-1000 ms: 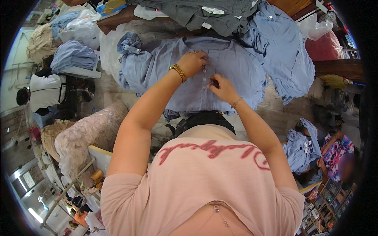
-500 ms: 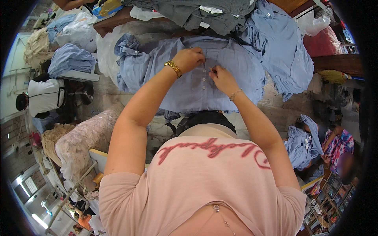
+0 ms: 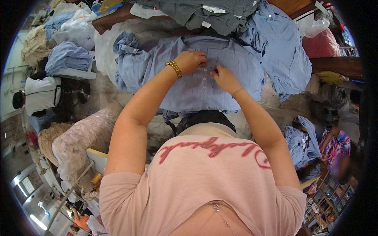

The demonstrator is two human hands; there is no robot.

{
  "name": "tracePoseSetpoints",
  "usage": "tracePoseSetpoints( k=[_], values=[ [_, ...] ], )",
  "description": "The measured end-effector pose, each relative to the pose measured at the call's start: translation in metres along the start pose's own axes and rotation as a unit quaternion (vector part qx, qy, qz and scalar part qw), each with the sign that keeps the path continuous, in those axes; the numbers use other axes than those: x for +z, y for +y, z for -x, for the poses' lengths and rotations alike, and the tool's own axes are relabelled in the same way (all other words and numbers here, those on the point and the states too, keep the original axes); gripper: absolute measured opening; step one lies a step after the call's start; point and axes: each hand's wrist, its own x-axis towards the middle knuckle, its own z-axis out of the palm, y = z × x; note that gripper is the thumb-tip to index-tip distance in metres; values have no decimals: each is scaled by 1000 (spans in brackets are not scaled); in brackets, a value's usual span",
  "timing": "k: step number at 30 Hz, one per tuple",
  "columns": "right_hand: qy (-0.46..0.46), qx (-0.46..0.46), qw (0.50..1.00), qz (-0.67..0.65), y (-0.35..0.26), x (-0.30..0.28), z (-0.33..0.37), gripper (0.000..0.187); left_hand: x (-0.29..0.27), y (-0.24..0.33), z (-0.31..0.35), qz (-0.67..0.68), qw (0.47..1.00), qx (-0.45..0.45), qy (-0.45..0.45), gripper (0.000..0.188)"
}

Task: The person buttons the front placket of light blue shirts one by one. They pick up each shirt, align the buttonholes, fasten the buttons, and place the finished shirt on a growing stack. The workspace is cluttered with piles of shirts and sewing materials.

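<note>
Because the blue shirt [image 3: 187, 88] is spread front upward before the wearer, its row of pale buttons [image 3: 204, 79] runs down the middle, presumably so that both hands can meet over it without stretching. Taking those buttons as the clock's centre, with twelve pointing away from the wearer, the neckline lies at twelve and a bunched, buttoned cuff [image 3: 128, 42] at ten; what carries the shirt's weight is hidden. The left hand [image 3: 191, 61] sits at eleven, low over the placket, its fingers curled close together, though I cannot tell whether cloth is pinched beneath them; its place there would suit steadying the upper front. At three, the right hand [image 3: 227, 80] has thumb and forefinger brought near each other beside the topmost visible button, and whether they are clamped on anything is too small to make out. Both forearms slant inward from the wearer's sides, which probably leaves the lower buttons uncovered. Dark grey garments [image 3: 197, 17] are heaped at twelve, more blue clothing [image 3: 283, 47] hangs in folds at two, and clear plastic [image 3: 104, 55] between nine and ten perhaps serves to shield cloth from the floor
</note>
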Motion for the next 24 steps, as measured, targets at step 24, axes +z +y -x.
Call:
tracePoseSetpoints(
  k=[24],
  values=[
    [42,27,998,-46,12,-9,27,18,-40,-48,65,-394,754,-413,326,22]
  ],
)
